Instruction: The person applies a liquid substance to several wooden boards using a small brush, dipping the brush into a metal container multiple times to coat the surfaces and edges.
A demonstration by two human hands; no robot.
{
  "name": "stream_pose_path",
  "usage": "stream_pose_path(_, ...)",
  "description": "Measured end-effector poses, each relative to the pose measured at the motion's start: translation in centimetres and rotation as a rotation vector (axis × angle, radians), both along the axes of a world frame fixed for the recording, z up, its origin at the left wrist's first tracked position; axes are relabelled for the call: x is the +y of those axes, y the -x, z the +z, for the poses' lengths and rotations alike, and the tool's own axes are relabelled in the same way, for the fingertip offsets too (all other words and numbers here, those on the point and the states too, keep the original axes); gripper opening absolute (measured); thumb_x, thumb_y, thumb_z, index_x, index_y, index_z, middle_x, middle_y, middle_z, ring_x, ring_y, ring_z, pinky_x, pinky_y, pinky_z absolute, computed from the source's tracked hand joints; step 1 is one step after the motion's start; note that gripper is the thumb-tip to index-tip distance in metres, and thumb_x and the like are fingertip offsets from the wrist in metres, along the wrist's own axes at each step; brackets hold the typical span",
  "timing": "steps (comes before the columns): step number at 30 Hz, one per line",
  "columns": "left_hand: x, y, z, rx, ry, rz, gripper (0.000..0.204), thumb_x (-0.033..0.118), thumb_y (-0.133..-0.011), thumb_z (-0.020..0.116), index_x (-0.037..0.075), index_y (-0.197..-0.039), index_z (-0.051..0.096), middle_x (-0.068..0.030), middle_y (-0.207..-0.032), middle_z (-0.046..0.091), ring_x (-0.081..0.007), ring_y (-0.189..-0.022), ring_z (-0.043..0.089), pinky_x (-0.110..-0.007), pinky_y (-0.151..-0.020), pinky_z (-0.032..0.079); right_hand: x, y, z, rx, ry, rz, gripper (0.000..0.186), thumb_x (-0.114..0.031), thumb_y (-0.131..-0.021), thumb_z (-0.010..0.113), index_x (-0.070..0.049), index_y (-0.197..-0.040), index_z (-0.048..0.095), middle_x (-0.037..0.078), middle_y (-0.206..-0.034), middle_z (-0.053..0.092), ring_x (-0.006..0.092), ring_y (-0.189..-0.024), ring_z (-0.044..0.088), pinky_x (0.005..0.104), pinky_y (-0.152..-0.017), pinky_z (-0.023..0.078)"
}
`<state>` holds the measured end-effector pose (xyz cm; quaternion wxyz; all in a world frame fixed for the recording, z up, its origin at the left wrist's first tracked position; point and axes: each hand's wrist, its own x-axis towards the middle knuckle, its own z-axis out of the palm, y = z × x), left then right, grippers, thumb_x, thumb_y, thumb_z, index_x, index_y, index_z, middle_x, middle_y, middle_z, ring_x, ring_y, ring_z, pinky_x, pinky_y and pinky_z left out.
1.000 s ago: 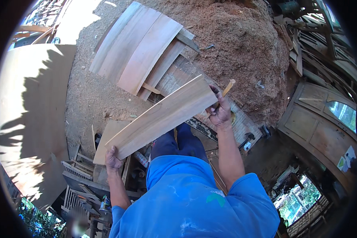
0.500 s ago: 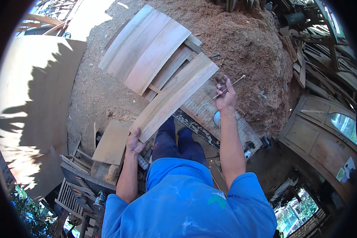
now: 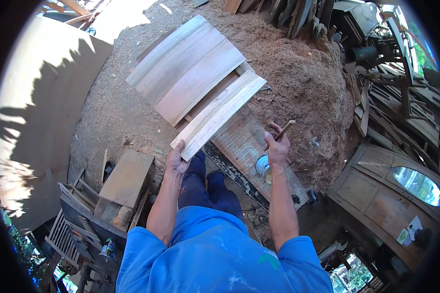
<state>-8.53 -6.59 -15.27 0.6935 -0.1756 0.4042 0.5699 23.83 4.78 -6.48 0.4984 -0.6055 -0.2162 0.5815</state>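
A pale wooden plank [image 3: 220,115] is gripped at its near end by my left hand [image 3: 177,160], fingers closed round it. Its far end lies by three planks [image 3: 186,68] set side by side, with a dark gap between. A thin brown wooden stick [image 3: 285,130] is pinched in my right hand [image 3: 278,149], its end pointing up and right. Just left of my right wrist a small round can [image 3: 263,167] stands on a worn board [image 3: 244,141]; the wrist partly hides it.
Reddish sawdust [image 3: 303,78] is heaped beyond the board. A large sheet of plywood [image 3: 58,97] leans at the left, near a small wooden block [image 3: 127,180]. A panelled wooden door with an oval glass [image 3: 366,190] is at the right, below stacked timber [image 3: 401,117].
The held plank has come closer to the three planks and turned so its edge shows. My right hand has moved down, and the stick in it has tilted.
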Motion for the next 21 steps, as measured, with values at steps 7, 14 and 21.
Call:
stream_pose_path(7, 2.1, 1.1, 16.2, 0.097, 0.007, -0.167, 0.050, 0.012, -0.097, 0.061, -0.005, -0.141, 0.046, -0.0215, -0.136, 0.060, -0.0319, -0.124, 0.062, -0.045, -0.109, 0.049, 0.1, 7.4, 1.8, -0.290, -0.412, 0.598, 0.048, 0.008, -0.078, 0.074, 0.000, -0.125, 0.067, 0.009, -0.150, 0.050, 0.0041, -0.082, 0.055, 0.0212, -0.072, 0.049)
stream_pose_path(14, 4.8, 0.1, 24.8, 0.160, 0.006, -0.127, 0.039, 0.009, -0.096, 0.062, -0.008, -0.128, 0.051, -0.0188, -0.118, 0.064, -0.0285, -0.101, 0.070, -0.042, -0.090, 0.060, -0.3, 8.2, 8.5, -0.397, -0.666, 0.447, 0.041, 0.003, -0.079, 0.079, -0.004, -0.118, 0.068, 0.013, -0.127, 0.066, 0.0166, -0.102, 0.065, 0.0286, -0.078, 0.055)
stream_pose_path(21, 2.4, -2.8, 36.5, 0.179, -0.393, -0.182, 0.053, 0.039, -0.104, 0.052, -0.001, -0.138, 0.047, -0.0187, -0.129, 0.062, -0.0302, -0.114, 0.065, -0.047, -0.098, 0.053, 1.3, 8.1, 15.1, -0.558, -0.994, 0.219, 0.024, -0.011, -0.091, 0.074, 0.001, -0.111, 0.067, 0.015, -0.112, 0.070, 0.0275, -0.105, 0.068, 0.0388, -0.088, 0.055)
